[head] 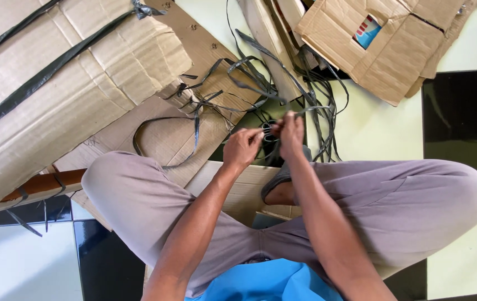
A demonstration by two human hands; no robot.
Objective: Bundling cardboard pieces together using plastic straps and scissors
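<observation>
Head view: we sit cross-legged on the tiled floor [383, 120]. Our left hand [242, 147] is curled shut, pinching a dark plastic strap [268, 134] just above our knees. Our right hand [289, 134], touching the same strap, grips it between thumb and fingers. The strap runs up into a tangle of loose straps [260, 83] beyond the hands. Left of that tangle lies a strapped cardboard bundle [54, 83]; right of it, a torn cardboard box [389, 44].
</observation>
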